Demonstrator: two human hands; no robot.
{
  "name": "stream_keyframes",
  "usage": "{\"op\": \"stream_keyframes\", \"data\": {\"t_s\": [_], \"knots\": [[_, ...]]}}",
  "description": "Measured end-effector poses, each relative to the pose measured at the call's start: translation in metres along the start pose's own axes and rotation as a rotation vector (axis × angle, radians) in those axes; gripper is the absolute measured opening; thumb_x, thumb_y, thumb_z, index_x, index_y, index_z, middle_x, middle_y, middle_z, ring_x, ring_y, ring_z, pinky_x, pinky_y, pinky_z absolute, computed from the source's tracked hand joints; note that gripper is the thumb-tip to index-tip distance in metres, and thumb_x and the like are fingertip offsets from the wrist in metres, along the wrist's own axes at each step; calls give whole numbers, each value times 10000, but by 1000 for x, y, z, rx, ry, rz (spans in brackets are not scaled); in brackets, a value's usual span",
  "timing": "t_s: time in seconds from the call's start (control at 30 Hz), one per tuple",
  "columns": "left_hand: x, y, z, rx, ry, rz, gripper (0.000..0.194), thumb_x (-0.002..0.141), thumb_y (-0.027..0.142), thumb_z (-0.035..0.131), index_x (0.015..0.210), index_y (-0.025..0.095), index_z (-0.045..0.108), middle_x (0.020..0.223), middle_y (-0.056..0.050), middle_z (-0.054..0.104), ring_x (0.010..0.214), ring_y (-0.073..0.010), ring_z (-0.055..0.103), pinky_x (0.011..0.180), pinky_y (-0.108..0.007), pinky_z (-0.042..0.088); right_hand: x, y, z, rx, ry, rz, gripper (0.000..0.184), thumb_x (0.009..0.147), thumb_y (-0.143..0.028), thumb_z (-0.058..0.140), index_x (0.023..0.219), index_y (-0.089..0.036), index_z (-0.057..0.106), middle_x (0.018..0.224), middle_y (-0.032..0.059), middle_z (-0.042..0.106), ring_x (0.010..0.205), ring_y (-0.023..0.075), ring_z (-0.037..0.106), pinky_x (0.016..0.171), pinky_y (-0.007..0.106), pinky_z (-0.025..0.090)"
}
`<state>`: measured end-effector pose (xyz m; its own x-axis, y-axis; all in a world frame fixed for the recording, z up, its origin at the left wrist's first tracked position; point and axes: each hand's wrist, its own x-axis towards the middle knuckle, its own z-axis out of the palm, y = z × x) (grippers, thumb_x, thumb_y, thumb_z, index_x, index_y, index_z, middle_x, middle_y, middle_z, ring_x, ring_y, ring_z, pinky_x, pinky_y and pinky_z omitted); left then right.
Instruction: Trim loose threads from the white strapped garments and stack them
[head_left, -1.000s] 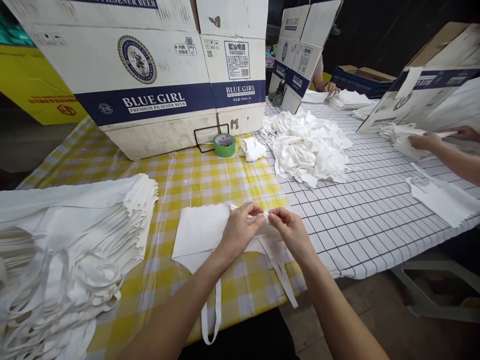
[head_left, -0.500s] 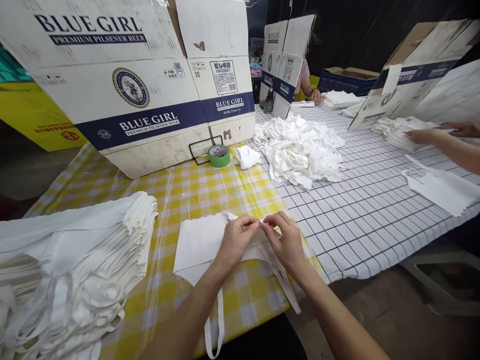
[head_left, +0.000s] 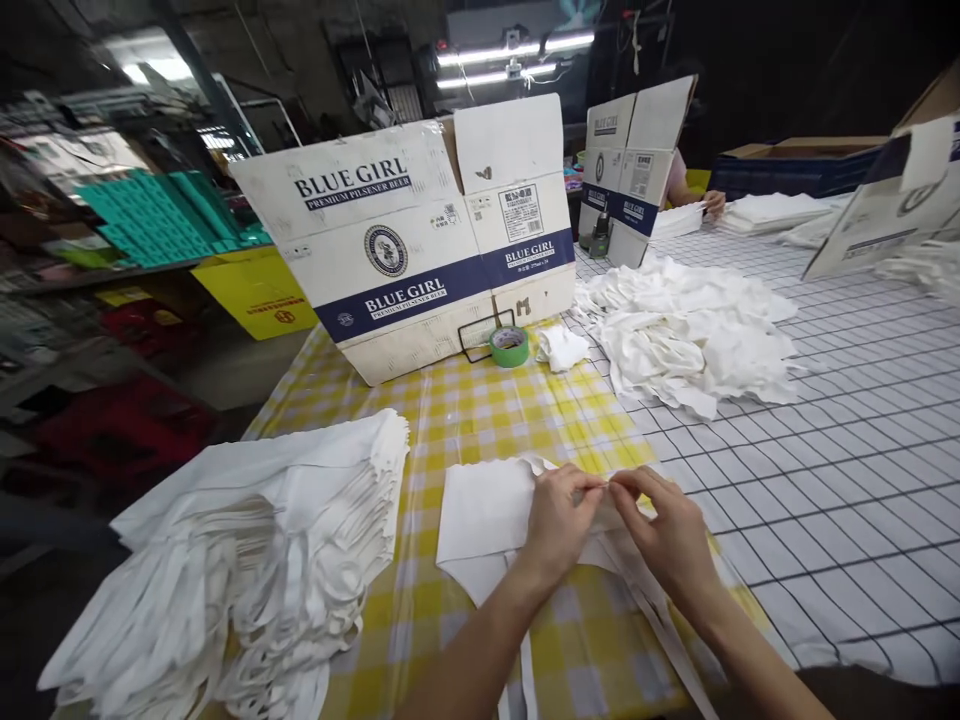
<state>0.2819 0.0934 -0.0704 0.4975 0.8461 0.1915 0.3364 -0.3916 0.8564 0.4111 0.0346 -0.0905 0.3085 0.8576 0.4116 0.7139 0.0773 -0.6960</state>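
A white cloth bag (head_left: 484, 505) lies flat on the yellow checked tablecloth (head_left: 480, 410), its handles hanging over the near edge. My left hand (head_left: 559, 520) and my right hand (head_left: 671, 530) meet over its right end, both with fingers pinched on the fabric. To the left sits a tall stack of the same white bags (head_left: 255, 560). A loose heap of white bags (head_left: 690, 335) lies further back on the white grid cloth (head_left: 862, 450).
A large Blue Girl beer carton (head_left: 420, 240) stands at the back, with a green tape roll (head_left: 509, 346) and a crumpled white cloth (head_left: 562, 348) before it. A second carton (head_left: 634, 165) stands further off, where another person's hand (head_left: 711, 203) rests by folded stacks.
The camera has tilted up and turned left, so the room behind the cartons shows. My hands stay pinched on the bag. The person's arms at the right have left the view.
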Motion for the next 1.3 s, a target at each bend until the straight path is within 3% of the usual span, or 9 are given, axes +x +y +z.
{"op": "stream_keyframes", "data": {"t_s": [0.37,0.5,0.67,0.77,0.9,0.97,1.03,1.13,1.3], "knots": [[-3,-6,-2,-48,40,-4,191,801,196,503,805,218,693,803,-10,684,773,-159,596,840,-331,420,4,1,-4,171,-113,236,219,822,-418,498,775,-221,583,785,24,648,708,184,568,673,292,432],[-4,-2,-3,-71,51,22,210,820,203,476,820,204,685,815,-16,661,779,-150,591,790,-298,442,9,1,-8,156,-207,234,283,849,-447,441,926,-225,600,934,44,658,827,198,590,719,283,436],[3,-6,-1,-58,47,87,191,829,206,478,876,223,662,858,-16,631,811,-144,588,769,-276,457,21,12,-12,99,-342,164,315,835,-481,450,784,-211,604,729,5,631,691,164,569,688,261,427],[8,-21,-19,173,131,74,242,799,131,486,985,230,606,983,-23,616,928,-169,566,856,-319,431,34,26,-13,55,-265,193,330,803,-490,472,715,-189,577,674,12,597,619,154,524,598,250,409],[0,-57,-71,720,303,-227,338,800,133,471,1133,173,507,1129,-118,542,1054,-249,495,873,-379,397,53,52,-7,7,-202,236,285,771,-453,490,714,-185,569,649,4,577,614,151,507,589,241,382],[-9,-77,-94,775,365,-348,282,792,188,495,1052,81,527,1077,-214,520,1018,-347,491,784,-446,403,61,65,0,-33,-204,268,267,767,-433,468,718,-190,567,639,-1,573,615,154,505,587,241,371],[-17,-95,-108,802,365,-468,288,765,256,551,967,51,543,1020,-251,518,963,-379,506,734,-444,400,66,76,7,-66,-215,288,251,759,-406,445,699,-191,561,629,-1,569,609,155,501,576,241,363],[-23,-112,-115,789,292,-573,246,747,303,580,873,93,558,977,-213,544,920,-334,531,709,-383,398,72,86,15,-90,-237,285,219,738,-368,433,670,-196,551,620,-4,568,607,155,497,574,239,358],[-22,-121,-117,527,215,-528,118,732,203,548,633,158,500,823,-79,562,815,-229,542,695,-317,363,76,89,20,-138,-279,278,202,688,-364,482,575,-199,452,551,-24,492,546,135,439,508,225,305]]}}
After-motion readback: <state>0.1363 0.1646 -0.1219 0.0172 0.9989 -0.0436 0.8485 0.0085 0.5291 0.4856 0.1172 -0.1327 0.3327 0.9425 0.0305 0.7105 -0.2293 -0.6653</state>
